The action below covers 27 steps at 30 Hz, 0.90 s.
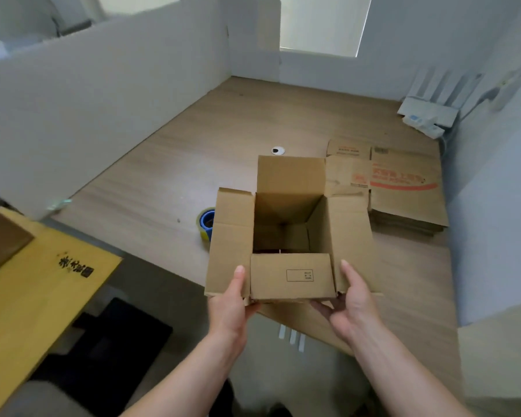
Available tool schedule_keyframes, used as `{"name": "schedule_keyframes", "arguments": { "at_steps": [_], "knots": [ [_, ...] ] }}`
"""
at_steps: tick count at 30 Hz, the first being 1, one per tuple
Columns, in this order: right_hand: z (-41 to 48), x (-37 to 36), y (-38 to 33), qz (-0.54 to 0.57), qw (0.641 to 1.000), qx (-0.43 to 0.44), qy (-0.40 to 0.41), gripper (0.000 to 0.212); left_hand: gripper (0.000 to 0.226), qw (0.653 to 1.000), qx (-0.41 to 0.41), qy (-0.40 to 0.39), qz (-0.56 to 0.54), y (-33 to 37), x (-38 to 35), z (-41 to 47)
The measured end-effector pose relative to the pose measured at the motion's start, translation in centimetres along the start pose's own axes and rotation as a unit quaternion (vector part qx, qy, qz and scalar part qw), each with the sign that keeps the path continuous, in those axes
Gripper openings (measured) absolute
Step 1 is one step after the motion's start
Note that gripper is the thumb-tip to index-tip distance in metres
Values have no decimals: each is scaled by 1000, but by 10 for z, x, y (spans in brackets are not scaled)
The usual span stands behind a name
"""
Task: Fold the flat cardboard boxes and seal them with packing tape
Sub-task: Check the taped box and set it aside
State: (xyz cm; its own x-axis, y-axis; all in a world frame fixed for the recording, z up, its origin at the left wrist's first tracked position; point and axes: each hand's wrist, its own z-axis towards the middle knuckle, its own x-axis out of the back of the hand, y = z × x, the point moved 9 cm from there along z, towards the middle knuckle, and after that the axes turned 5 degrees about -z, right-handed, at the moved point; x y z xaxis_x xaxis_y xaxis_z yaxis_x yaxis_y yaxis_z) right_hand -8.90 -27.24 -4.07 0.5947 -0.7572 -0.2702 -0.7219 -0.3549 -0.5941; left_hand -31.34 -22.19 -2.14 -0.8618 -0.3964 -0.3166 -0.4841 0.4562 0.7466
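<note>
— Where now?
— At the near edge of the table (193, 164): open cardboard box (289, 278), upright, top flaps splayed. Gripped at both near corners by left hand (229, 305) and right hand (352, 308), thumbs on top, fingers beneath.
— Next?
— Likely fold short flaps first, then long ones, flush. Then tape roll (206, 221), just left. Flat boxes (403, 191) stacked right.

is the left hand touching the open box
Touching. The head view shows the left hand gripping the open box at its near left corner, thumb flat on the side flap, fingers curled beneath the edge.
</note>
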Motion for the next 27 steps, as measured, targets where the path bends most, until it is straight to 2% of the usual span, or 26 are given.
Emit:
{"name": "schedule_keyframes", "arguments": {
  "at_steps": [5,11,15,17,19,21,24,27],
  "knots": [
    [-9,-31,9,-62,997,37,-20,39,12,997,-35,60,-32,16,37,-14],
    [-43,-84,25,-161,979,109,-68,19,12,986,-106,124,-38,60,95,-21],
    [-67,-122,45,-197,967,131,-99,25,29,983,-123,129,-42,90,143,-25],
    [-82,-147,60,-216,958,143,-126,26,30,982,-131,127,-45,104,169,-28],
    [-102,-175,78,-235,947,152,-155,15,31,979,-156,133,-22,121,198,-33],
    [-119,-203,99,-255,936,163,-178,4,43,970,-184,157,-4,138,231,-40],
    [-143,-240,136,-286,921,167,-205,8,53,957,-209,201,-1,161,285,-49],
    [-163,-272,181,-311,912,151,-219,21,39,946,-225,233,-13,184,337,-58]
  ]
}}
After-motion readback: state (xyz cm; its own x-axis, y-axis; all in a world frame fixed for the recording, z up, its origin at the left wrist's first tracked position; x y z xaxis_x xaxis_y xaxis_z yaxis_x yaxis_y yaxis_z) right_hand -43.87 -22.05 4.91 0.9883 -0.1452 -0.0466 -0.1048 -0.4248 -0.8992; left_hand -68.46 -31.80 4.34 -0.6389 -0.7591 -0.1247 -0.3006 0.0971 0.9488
